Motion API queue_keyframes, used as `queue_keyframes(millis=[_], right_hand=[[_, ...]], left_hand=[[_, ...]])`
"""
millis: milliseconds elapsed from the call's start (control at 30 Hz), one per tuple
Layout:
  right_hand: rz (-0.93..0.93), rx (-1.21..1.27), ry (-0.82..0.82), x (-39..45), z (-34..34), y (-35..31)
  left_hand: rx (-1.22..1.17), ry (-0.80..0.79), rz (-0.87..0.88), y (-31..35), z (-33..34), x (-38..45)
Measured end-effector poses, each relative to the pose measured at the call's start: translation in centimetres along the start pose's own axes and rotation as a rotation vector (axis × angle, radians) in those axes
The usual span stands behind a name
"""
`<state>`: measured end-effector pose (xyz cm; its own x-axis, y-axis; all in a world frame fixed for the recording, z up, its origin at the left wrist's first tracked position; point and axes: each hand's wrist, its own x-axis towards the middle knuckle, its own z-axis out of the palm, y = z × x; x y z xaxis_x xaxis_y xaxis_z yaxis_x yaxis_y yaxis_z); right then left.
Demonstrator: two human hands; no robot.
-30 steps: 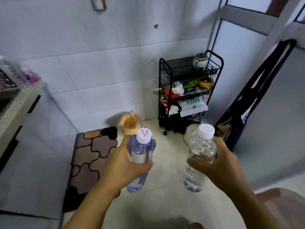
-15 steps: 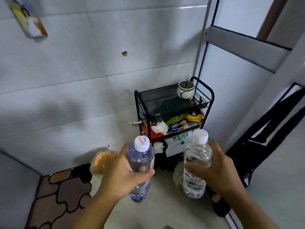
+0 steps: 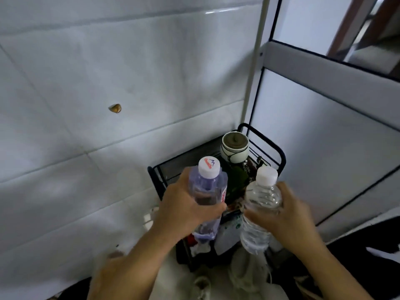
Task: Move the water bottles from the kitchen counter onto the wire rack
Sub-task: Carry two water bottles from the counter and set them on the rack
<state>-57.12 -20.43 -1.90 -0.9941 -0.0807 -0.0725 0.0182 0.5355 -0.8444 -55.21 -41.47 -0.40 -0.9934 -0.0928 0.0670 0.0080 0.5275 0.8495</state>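
Note:
My left hand (image 3: 184, 207) grips a purple-tinted water bottle (image 3: 207, 187) with a white printed cap, held upright. My right hand (image 3: 287, 215) grips a clear water bottle (image 3: 259, 204) with a plain white cap, also upright. Both bottles hang just above the front of the black wire rack (image 3: 279, 152), which stands in the corner against the tiled wall. The bottles and my hands hide most of the rack's top shelf and lower shelves.
A white ceramic jar with a brown lid (image 3: 234, 149) stands at the back of the rack's top shelf. Packets and cloths fill the lower shelves (image 3: 227, 234). A white panel wall (image 3: 324, 148) rises right of the rack. Light bags (image 3: 244, 276) lie on the floor in front.
I have come closer to the rack, which now sits right under the two bottles. Both hands have carried the bottles forward over its top shelf.

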Motion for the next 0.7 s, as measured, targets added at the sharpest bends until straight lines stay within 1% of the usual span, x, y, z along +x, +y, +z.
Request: queue_keyframes(millis=[133,200,300,433,533,700], right_hand=[[0.009,0.029,0.095,2.0,-0.5,-0.3],[0.017,0.064,0.163,4.6,-0.8,-0.7],[0.057,0.092,0.295,9.0,-1.7,-0.3],[0.063,0.125,0.369,12.5,-2.3,0.8],[0.094,0.167,0.382,15.2,-2.5,2.6],[0.141,0.209,0.369,17.6,-2.1,5.6]], left_hand=[[-0.020,-0.006,0.079,-0.1,0.3,3.6],[-0.047,-0.040,0.102,-0.1,0.4,7.6],[-0.079,-0.113,0.134,0.2,2.5,13.9],[-0.118,-0.145,0.138,0.1,5.5,17.8],[-0.167,-0.193,0.097,-0.6,8.6,20.6],[-0.169,-0.308,0.089,-1.6,12.6,23.0]])
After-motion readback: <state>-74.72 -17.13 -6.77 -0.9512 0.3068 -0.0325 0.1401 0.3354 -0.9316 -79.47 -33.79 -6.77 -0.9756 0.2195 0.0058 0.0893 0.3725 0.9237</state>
